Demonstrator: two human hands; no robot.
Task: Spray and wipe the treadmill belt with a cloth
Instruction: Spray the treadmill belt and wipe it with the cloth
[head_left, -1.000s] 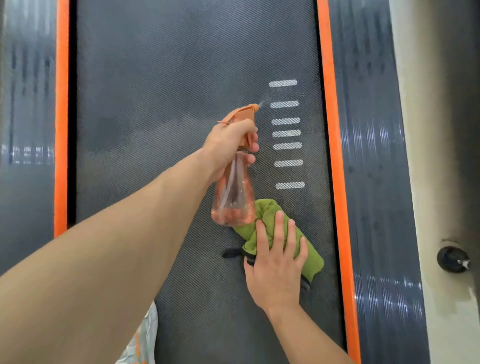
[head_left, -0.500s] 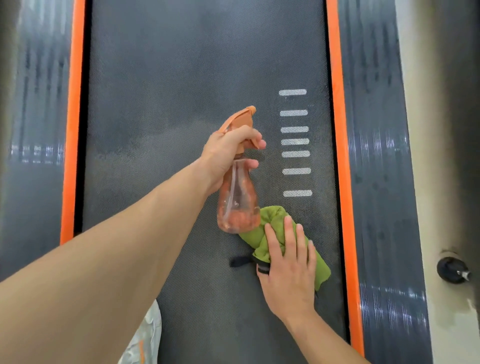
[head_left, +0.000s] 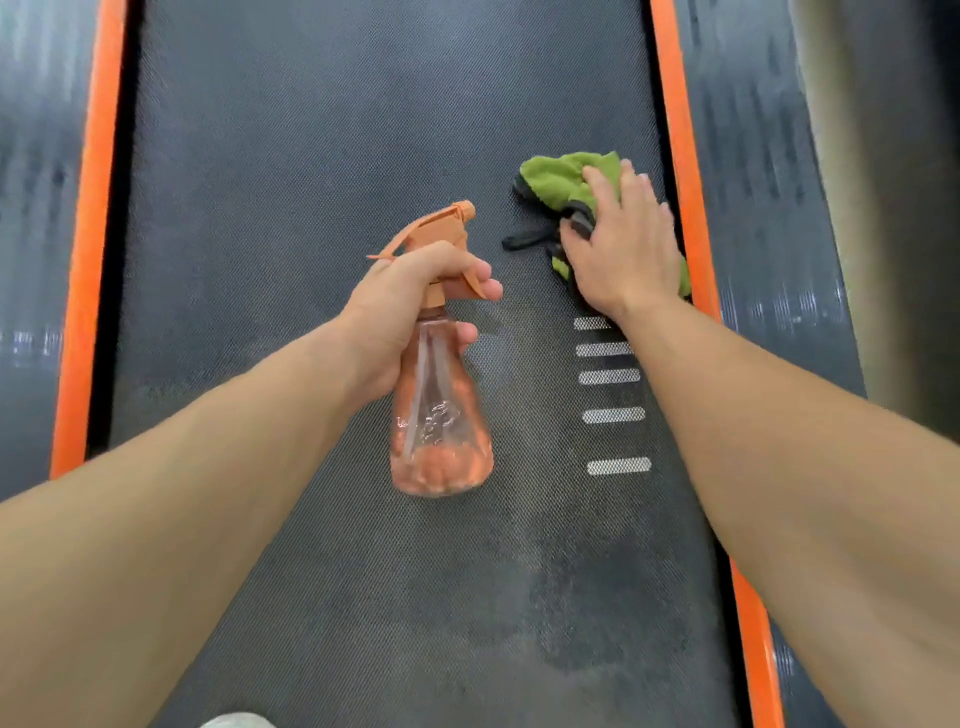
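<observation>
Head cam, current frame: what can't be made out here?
Head view: much of the cloth lies under the right hand; its full shape is hidden.
Head view: the left hand covers the neck of the spray bottle, so trigger pressure is unclear.
Head view: a pale thing at the bottom edge is cut off, unidentifiable.
Head view: both ends of the belt run past the frame.

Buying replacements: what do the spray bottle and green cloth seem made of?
Spray bottle: likely glossy, orange-tinted clear plastic; its dip tube shows through. Green cloth: soft matte fabric, perhaps microfibre; it bunches in folds.
</observation>
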